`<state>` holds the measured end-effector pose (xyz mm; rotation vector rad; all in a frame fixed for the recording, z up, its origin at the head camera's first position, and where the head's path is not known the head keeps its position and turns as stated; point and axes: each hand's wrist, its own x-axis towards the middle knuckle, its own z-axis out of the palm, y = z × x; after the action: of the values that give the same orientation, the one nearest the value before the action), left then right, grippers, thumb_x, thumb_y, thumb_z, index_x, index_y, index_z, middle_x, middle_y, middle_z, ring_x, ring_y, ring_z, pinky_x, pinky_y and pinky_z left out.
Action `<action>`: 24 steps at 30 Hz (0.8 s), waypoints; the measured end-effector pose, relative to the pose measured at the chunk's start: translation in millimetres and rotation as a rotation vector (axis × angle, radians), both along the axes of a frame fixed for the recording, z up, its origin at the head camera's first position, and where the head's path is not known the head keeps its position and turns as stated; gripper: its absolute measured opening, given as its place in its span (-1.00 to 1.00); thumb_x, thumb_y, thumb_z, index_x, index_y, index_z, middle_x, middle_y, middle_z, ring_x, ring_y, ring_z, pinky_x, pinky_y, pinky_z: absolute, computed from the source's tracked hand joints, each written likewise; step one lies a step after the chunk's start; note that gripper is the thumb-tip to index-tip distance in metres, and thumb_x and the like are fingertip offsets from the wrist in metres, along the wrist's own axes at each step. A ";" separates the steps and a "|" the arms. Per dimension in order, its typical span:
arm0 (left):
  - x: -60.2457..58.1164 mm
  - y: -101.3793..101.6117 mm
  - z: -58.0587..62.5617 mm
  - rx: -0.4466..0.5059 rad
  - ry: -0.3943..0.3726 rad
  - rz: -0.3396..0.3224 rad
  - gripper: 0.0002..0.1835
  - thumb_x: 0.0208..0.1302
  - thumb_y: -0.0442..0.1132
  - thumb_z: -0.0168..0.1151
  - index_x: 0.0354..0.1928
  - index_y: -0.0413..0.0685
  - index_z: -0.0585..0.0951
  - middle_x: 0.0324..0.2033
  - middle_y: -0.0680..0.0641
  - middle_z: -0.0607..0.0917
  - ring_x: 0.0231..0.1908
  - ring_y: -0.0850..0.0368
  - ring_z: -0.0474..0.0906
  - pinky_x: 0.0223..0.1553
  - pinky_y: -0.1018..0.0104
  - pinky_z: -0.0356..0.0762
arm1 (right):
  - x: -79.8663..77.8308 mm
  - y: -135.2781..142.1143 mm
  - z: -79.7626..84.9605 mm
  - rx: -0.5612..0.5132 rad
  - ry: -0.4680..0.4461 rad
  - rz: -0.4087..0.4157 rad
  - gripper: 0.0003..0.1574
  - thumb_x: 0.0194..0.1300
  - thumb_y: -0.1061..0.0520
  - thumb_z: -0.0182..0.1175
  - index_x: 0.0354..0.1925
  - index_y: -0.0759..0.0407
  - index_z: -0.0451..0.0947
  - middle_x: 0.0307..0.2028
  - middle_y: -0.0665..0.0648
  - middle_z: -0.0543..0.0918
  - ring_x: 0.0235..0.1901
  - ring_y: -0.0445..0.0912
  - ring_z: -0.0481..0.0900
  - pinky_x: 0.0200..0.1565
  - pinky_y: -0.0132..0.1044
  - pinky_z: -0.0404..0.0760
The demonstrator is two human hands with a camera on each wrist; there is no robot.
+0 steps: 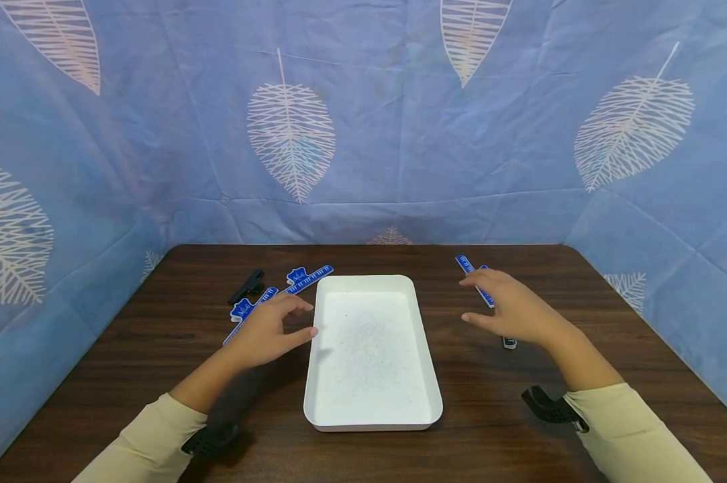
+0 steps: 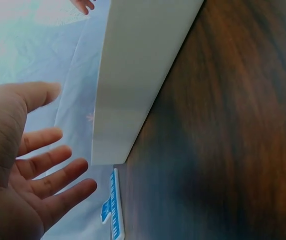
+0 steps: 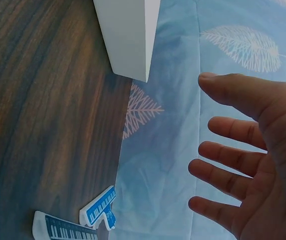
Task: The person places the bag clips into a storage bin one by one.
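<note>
Fingers of left hand (image 1: 265, 337) and right hand (image 1: 515, 311) spread, grasping nothing; an uneven push could skid the white tray (image 1: 372, 352), mid-frame, into the blue keyboard-patterned clip (image 1: 310, 280) left of centre.

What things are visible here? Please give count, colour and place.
Tray: 1, white, on the table
Blue clips: 3, blue and white, two left of tray, one right
Black clip: 1, black, left of tray
Dark clip: 1, dark and white, right of tray, partly hidden
Table: 1, dark brown, under tray
Leaf-print cloth: 1 or more, blue and white, around table
Wrist devices: 2, black, by sleeves
Sleeves: 2, pale yellow, bottom of head view
Hands: 2, bare, beside tray
</note>
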<state>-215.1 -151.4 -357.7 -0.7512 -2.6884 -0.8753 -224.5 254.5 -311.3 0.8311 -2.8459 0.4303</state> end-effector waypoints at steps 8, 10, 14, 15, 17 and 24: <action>1.2 7.6 -3.4 0.045 -0.040 0.104 -0.62 0.03 0.03 0.24 -0.18 -0.07 0.58 -0.29 -0.01 0.59 -0.33 0.18 0.51 -0.34 0.34 0.52 | -1.8 3.7 -6.4 -0.010 0.002 -0.018 -0.30 0.04 -0.14 0.23 0.05 0.23 0.36 0.01 0.19 0.44 0.16 0.18 0.20 0.05 0.11 0.26; 1.0 9.5 -4.0 0.068 -0.074 0.125 -0.62 0.02 0.04 0.25 -0.19 -0.06 0.57 -0.30 -0.01 0.60 -0.35 0.19 0.52 -0.37 0.34 0.52 | -1.4 4.7 -7.5 -0.013 -0.004 -0.026 -0.29 0.04 -0.14 0.23 0.06 0.23 0.36 0.02 0.20 0.43 0.16 0.19 0.20 0.05 0.12 0.27; 1.7 13.0 -4.6 0.112 -0.135 0.154 -0.63 0.00 0.05 0.26 -0.21 -0.02 0.57 -0.35 0.02 0.60 -0.39 0.24 0.51 -0.43 0.38 0.50 | -0.6 8.0 -9.4 -0.009 -0.007 -0.036 -0.25 0.04 -0.18 0.21 0.07 0.26 0.36 0.01 0.22 0.44 0.13 0.18 0.25 0.02 0.12 0.29; 2.0 13.7 -4.5 0.120 -0.146 0.161 -0.64 0.00 0.04 0.27 -0.22 -0.01 0.57 -0.36 0.04 0.60 -0.40 0.25 0.51 -0.45 0.38 0.49 | -0.2 9.0 -9.3 -0.008 -0.007 -0.038 -0.24 0.04 -0.19 0.21 0.07 0.26 0.35 0.01 0.23 0.44 0.12 0.19 0.26 0.02 0.12 0.30; 3.0 15.1 -3.7 0.141 -0.168 0.174 -0.66 -0.01 0.02 0.28 -0.23 -0.01 0.57 -0.38 0.05 0.60 -0.40 0.26 0.51 -0.44 0.38 0.48 | 0.2 11.5 -9.6 0.003 0.010 -0.040 -0.23 0.04 -0.20 0.20 0.07 0.27 0.35 0.01 0.25 0.44 0.09 0.19 0.29 0.00 0.13 0.32; 3.9 18.7 -4.9 0.298 -0.344 0.262 -0.65 0.00 -0.09 0.30 -0.16 -0.05 0.54 -0.31 0.01 0.60 -0.31 0.18 0.54 -0.35 0.32 0.54 | 1.9 22.1 -14.9 -0.026 0.043 -0.050 -0.32 0.04 -0.09 0.25 0.04 0.27 0.38 -0.05 0.23 0.47 -0.01 0.12 0.37 -0.08 0.09 0.38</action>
<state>-211.1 -132.7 -362.6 -0.1913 -2.7520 -1.3954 -222.6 276.6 -326.2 0.7530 -2.8090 0.4371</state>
